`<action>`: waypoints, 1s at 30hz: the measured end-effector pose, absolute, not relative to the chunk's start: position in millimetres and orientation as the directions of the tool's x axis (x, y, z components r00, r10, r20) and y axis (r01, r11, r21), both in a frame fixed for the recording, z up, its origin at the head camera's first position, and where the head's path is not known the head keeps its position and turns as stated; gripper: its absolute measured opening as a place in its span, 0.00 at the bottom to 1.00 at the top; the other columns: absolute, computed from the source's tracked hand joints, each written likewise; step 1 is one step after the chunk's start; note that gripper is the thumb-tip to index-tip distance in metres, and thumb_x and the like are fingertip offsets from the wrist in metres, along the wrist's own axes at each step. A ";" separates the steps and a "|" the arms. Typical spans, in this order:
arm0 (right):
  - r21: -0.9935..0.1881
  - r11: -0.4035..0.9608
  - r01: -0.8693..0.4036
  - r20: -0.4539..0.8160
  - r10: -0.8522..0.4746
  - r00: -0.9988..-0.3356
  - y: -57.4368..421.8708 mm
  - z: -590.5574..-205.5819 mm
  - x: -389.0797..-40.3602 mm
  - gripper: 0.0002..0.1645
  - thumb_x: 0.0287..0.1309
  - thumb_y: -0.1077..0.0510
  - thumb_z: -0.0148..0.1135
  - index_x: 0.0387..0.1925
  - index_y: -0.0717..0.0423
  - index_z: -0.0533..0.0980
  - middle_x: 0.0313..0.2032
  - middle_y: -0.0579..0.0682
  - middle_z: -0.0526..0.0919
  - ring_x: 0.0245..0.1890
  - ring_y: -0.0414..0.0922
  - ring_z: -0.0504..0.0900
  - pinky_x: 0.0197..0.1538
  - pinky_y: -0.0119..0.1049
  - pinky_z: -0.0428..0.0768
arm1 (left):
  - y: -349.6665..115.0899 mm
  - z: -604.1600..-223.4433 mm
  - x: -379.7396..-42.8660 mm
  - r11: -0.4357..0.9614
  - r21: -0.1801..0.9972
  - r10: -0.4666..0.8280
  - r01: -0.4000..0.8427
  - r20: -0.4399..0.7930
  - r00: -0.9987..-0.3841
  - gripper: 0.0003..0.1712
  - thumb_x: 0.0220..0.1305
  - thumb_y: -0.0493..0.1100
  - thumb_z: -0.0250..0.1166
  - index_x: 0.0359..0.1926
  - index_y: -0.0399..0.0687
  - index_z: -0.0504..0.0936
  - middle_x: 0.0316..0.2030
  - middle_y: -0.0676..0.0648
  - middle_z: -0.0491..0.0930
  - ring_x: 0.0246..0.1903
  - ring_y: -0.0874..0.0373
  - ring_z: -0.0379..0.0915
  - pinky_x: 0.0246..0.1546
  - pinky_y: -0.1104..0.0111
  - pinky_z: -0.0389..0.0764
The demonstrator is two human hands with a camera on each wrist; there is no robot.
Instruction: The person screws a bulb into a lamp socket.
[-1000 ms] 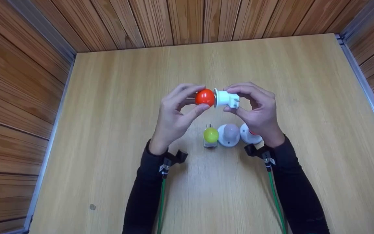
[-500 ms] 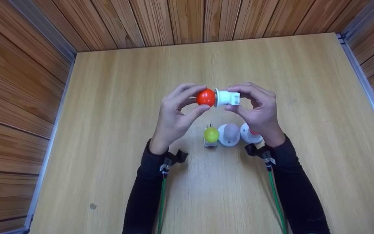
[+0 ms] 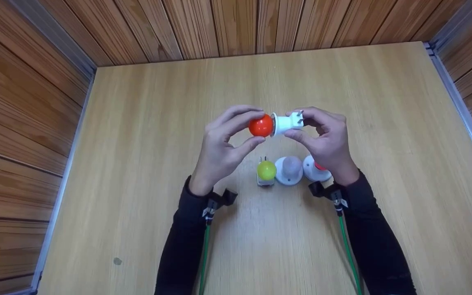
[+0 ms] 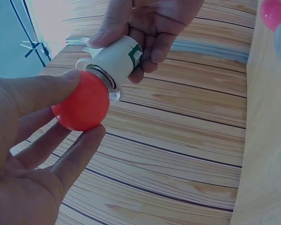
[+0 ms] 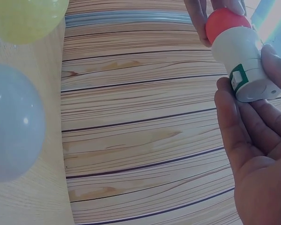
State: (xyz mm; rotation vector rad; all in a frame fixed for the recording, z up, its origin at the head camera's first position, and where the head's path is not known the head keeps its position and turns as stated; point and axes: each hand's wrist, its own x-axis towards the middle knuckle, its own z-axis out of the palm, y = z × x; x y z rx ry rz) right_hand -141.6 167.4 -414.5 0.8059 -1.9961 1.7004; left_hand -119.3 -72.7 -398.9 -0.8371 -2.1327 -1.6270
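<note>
My left hand (image 3: 225,141) pinches a round red light bulb (image 3: 261,125) between thumb and fingertips. The bulb's metal base sits at the mouth of a white plug-in lamp socket (image 3: 286,123), part of its thread showing in the left wrist view. My right hand (image 3: 324,133) grips the socket's plug end, where two metal prongs (image 3: 300,116) stick out. A green-framed patch (image 5: 237,78) marks the socket's side in the right wrist view. Both hands hold the pair level above the table (image 3: 170,123).
Nearer my body, a yellow-green bulb on a plug-in base (image 3: 266,170) stands beside a pale bulb on a round white holder (image 3: 291,167). To their right is another white holder (image 3: 316,174) with a red bulb, partly behind my right hand. Wood-panelled walls (image 3: 236,26) border the table.
The socket has turned about its long axis in my right fingers, bringing its prongs into sight. Bulb and socket stay end to end, and both hands have barely shifted.
</note>
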 end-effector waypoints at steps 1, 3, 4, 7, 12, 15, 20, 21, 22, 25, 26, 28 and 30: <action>-0.752 0.096 -0.652 0.633 -0.171 -0.755 167.4 -415.0 -141.4 0.18 0.54 0.68 0.79 0.44 0.74 0.84 0.45 0.34 0.92 0.42 0.32 0.91 0.51 0.25 0.89 | -72.8 -399.1 -119.0 0.174 0.758 0.251 0.629 0.584 -0.772 0.23 0.63 0.35 0.76 0.59 0.35 0.86 0.57 0.36 0.84 0.59 0.50 0.85 0.64 0.66 0.87; -0.751 0.096 -0.653 0.633 -0.174 -0.754 167.3 -415.9 -140.9 0.18 0.54 0.69 0.79 0.45 0.75 0.84 0.45 0.34 0.92 0.42 0.32 0.91 0.51 0.25 0.89 | -72.9 -399.7 -118.6 0.173 0.759 0.250 0.627 0.582 -0.774 0.24 0.63 0.34 0.76 0.59 0.35 0.86 0.56 0.36 0.84 0.58 0.49 0.85 0.63 0.66 0.87; -0.751 0.096 -0.653 0.633 -0.175 -0.754 167.3 -416.4 -140.6 0.18 0.54 0.69 0.79 0.45 0.75 0.84 0.45 0.34 0.92 0.42 0.32 0.91 0.51 0.25 0.89 | -73.0 -399.8 -118.2 0.170 0.763 0.249 0.624 0.579 -0.776 0.24 0.62 0.33 0.76 0.59 0.35 0.86 0.57 0.36 0.84 0.58 0.50 0.85 0.63 0.65 0.87; -0.752 0.094 -0.653 0.633 -0.176 -0.754 167.5 -417.3 -140.5 0.19 0.53 0.70 0.79 0.46 0.75 0.84 0.46 0.36 0.93 0.43 0.33 0.91 0.52 0.25 0.89 | -73.7 -400.1 -117.8 0.161 0.779 0.249 0.605 0.561 -0.789 0.24 0.63 0.34 0.76 0.60 0.36 0.85 0.57 0.36 0.83 0.58 0.51 0.85 0.61 0.65 0.88; -0.741 0.102 -0.664 0.643 -0.178 -0.745 168.0 -417.1 -142.1 0.20 0.52 0.70 0.79 0.47 0.74 0.84 0.46 0.40 0.93 0.44 0.33 0.91 0.53 0.26 0.89 | -74.8 -398.4 -117.9 0.144 0.803 0.258 0.578 0.533 -0.806 0.24 0.64 0.36 0.76 0.60 0.36 0.85 0.58 0.37 0.83 0.59 0.52 0.84 0.60 0.65 0.89; -0.730 0.104 -0.675 0.655 -0.176 -0.735 167.5 -416.3 -143.5 0.21 0.51 0.71 0.80 0.47 0.74 0.84 0.47 0.36 0.93 0.44 0.33 0.91 0.52 0.27 0.90 | -74.9 -397.2 -119.0 0.149 0.810 0.263 0.568 0.521 -0.812 0.25 0.65 0.38 0.76 0.62 0.37 0.83 0.59 0.38 0.83 0.59 0.53 0.83 0.59 0.65 0.90; -0.710 0.091 -0.698 0.681 -0.160 -0.714 164.7 -414.6 -143.0 0.22 0.48 0.72 0.81 0.47 0.72 0.85 0.46 0.34 0.92 0.43 0.35 0.91 0.52 0.28 0.90 | -74.2 -396.4 -119.5 0.165 0.860 0.244 0.482 0.438 -0.865 0.25 0.69 0.41 0.73 0.64 0.40 0.82 0.59 0.40 0.83 0.56 0.53 0.84 0.54 0.64 0.91; -0.707 0.088 -0.702 0.686 -0.157 -0.710 164.1 -414.4 -142.6 0.22 0.47 0.72 0.81 0.47 0.72 0.85 0.46 0.35 0.92 0.43 0.35 0.91 0.51 0.28 0.90 | -73.9 -396.3 -119.4 0.165 0.874 0.236 0.458 0.416 -0.878 0.25 0.70 0.42 0.72 0.65 0.41 0.81 0.60 0.40 0.83 0.55 0.53 0.85 0.53 0.64 0.92; -0.703 0.086 -0.706 0.690 -0.155 -0.707 163.6 -414.2 -142.3 0.22 0.47 0.73 0.81 0.47 0.72 0.85 0.45 0.35 0.92 0.43 0.35 0.91 0.51 0.28 0.90 | -73.7 -396.3 -119.0 0.163 0.886 0.227 0.434 0.394 -0.891 0.24 0.70 0.42 0.71 0.65 0.41 0.81 0.60 0.40 0.83 0.55 0.53 0.85 0.52 0.63 0.92; -0.697 0.084 -0.712 0.698 -0.150 -0.700 162.5 -413.9 -141.8 0.23 0.45 0.76 0.80 0.47 0.71 0.86 0.45 0.37 0.92 0.43 0.36 0.91 0.52 0.29 0.90 | -73.1 -396.1 -117.9 0.154 0.912 0.208 0.381 0.347 -0.915 0.23 0.71 0.42 0.70 0.65 0.42 0.82 0.61 0.40 0.84 0.53 0.53 0.85 0.50 0.61 0.93; -0.695 0.085 -0.714 0.699 -0.152 -0.699 162.2 -413.7 -141.6 0.24 0.44 0.77 0.80 0.47 0.71 0.85 0.46 0.37 0.92 0.43 0.36 0.91 0.52 0.29 0.90 | -72.9 -395.8 -117.6 0.149 0.916 0.206 0.372 0.339 -0.918 0.23 0.72 0.41 0.69 0.65 0.41 0.81 0.61 0.40 0.84 0.53 0.52 0.85 0.50 0.61 0.93; -0.693 0.086 -0.716 0.701 -0.155 -0.697 161.8 -413.3 -141.5 0.25 0.42 0.79 0.79 0.47 0.71 0.85 0.46 0.37 0.92 0.44 0.37 0.91 0.53 0.30 0.90 | -72.6 -394.8 -116.6 0.123 0.927 0.207 0.354 0.325 -0.923 0.23 0.72 0.40 0.69 0.65 0.40 0.81 0.61 0.40 0.84 0.53 0.52 0.85 0.49 0.60 0.93; -0.690 0.082 -0.719 0.703 -0.159 -0.693 161.7 -412.9 -141.3 0.26 0.41 0.80 0.79 0.47 0.72 0.85 0.47 0.38 0.92 0.45 0.38 0.91 0.54 0.31 0.90 | -72.3 -393.4 -115.8 0.087 0.938 0.214 0.336 0.312 -0.926 0.23 0.71 0.38 0.69 0.65 0.38 0.80 0.61 0.39 0.83 0.53 0.51 0.85 0.50 0.61 0.93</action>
